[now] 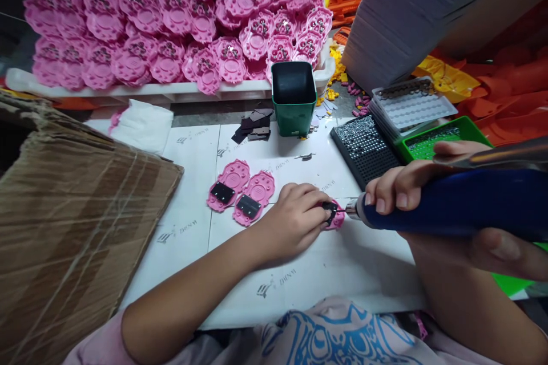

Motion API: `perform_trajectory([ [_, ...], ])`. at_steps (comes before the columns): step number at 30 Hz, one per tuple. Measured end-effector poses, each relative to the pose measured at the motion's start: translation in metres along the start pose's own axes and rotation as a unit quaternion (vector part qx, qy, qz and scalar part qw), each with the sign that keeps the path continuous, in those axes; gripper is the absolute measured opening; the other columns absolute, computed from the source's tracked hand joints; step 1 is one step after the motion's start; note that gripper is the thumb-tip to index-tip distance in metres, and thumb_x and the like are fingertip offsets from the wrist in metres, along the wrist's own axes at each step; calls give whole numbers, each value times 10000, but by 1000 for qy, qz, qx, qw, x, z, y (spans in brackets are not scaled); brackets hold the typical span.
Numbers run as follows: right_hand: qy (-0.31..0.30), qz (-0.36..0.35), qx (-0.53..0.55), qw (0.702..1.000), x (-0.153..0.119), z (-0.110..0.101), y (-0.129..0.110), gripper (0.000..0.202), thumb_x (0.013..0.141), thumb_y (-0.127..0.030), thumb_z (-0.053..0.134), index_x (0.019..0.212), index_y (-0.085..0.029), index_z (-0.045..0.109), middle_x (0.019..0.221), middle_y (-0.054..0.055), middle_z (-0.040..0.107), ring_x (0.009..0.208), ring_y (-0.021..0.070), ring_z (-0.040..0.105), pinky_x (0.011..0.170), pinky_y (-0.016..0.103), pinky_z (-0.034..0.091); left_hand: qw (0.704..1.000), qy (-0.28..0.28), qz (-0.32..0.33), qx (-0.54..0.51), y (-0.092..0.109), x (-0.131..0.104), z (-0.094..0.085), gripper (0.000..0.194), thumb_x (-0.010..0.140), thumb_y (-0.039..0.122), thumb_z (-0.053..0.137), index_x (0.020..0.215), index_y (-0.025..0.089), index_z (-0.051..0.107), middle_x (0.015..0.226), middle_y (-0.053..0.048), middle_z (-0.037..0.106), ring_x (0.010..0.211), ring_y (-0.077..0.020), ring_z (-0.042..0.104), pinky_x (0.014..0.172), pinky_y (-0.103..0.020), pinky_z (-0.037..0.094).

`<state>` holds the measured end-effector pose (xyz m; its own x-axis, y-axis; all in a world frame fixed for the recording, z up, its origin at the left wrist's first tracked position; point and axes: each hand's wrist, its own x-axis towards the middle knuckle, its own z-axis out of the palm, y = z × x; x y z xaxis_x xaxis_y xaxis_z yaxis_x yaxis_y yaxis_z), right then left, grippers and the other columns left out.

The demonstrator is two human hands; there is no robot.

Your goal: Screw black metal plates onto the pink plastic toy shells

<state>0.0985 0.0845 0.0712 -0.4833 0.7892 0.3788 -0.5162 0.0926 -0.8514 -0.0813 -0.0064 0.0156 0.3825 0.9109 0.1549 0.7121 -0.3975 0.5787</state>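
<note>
With the left hand (299, 217) holding the pink shell (338, 220) and black plate (330, 211) down on the surface (265, 262), right of two other shells (235, 172), the right hand (410, 183), wrapped around the driver (454, 202), should keep the bit (341, 211) square and press lightly.

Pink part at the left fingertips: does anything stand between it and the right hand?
Yes, the blue power tool, held in the right hand, its thin bit pointing at the pink part. Nothing else visible stands between them.
</note>
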Motion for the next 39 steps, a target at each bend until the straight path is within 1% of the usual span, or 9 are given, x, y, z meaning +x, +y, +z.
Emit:
perform_trajectory([
  [7, 0, 6, 1, 1000, 1, -2, 1, 471, 721, -388, 715, 1157, -245, 612, 707, 18, 596, 632, 191, 598, 607, 374, 517, 1000, -4, 6, 0, -1, 0, 0, 167, 950, 188, 483, 960, 159, 647, 1176, -75, 656, 1110, -243, 493, 937, -419, 364],
  [12, 15, 49, 0, 999, -1, -3, 0, 458, 734, -409, 747, 1153, -281, 612, 730, 14, 603, 651, 195, 599, 646, 393, 530, 1000, -4, 6, -3, -1, 0, 0, 171, 951, 185, 477, 974, 161, 645, 1182, -84, 655, 1126, -245, 487, 952, -429, 360],
  [14, 9, 56, -6, 998, 0, -3, 0, 462, 739, -425, 747, 1159, -289, 612, 735, 13, 606, 656, 194, 600, 653, 392, 533, 1000, 0, 8, -3, -1, 0, 0, 171, 951, 186, 477, 973, 161, 645, 1178, -85, 655, 1125, -243, 489, 953, -424, 360],
  [19, -5, 7, -4, 1000, 4, -3, 4, 455, 735, -412, 731, 1148, -246, 630, 678, 6, 589, 590, 177, 579, 570, 363, 506, 1000, 8, 14, 1, -1, 0, 1, 174, 947, 179, 481, 947, 150, 652, 1153, -86, 663, 1103, -239, 495, 949, -418, 363],
  [23, 10, 19, -17, 1000, 0, 2, 3, 464, 728, -402, 719, 1150, -243, 608, 706, 19, 597, 621, 199, 583, 597, 397, 498, 1000, 11, 13, 3, -2, 0, 3, 174, 949, 198, 489, 935, 152, 657, 1156, -79, 666, 1097, -243, 502, 941, -414, 359],
  [26, 7, 24, -48, 999, -4, 7, 0, 454, 739, -387, 703, 1157, -251, 590, 725, 21, 585, 634, 205, 582, 622, 409, 496, 1000, 19, 3, -1, -1, -1, 4, 191, 957, 228, 492, 930, 167, 671, 1150, -74, 674, 1091, -241, 507, 927, -407, 361],
  [30, -27, 5, -93, 995, -3, 13, -2, 404, 777, -370, 670, 1153, -251, 586, 723, 13, 559, 619, 194, 571, 589, 387, 491, 999, 46, -4, -6, 0, -2, 9, 199, 949, 263, 521, 900, 173, 692, 1118, -70, 690, 1059, -232, 521, 910, -400, 369],
  [34, -50, -6, -99, 994, 1, 17, 0, 369, 791, -355, 655, 1138, -243, 600, 713, 4, 541, 611, 183, 568, 569, 368, 485, 998, 69, -15, -5, 1, -3, 15, 168, 930, 253, 553, 892, 183, 701, 1114, -51, 694, 1043, -227, 526, 907, -394, 367],
  [39, -67, -17, -93, 993, 2, 17, 6, 388, 789, -359, 659, 1153, -236, 604, 696, -1, 531, 574, 175, 559, 541, 366, 486, 998, 63, -32, -4, 3, -3, 18, 157, 921, 237, 565, 867, 192, 704, 1096, -42, 685, 1024, -208, 530, 888, -382, 361],
])
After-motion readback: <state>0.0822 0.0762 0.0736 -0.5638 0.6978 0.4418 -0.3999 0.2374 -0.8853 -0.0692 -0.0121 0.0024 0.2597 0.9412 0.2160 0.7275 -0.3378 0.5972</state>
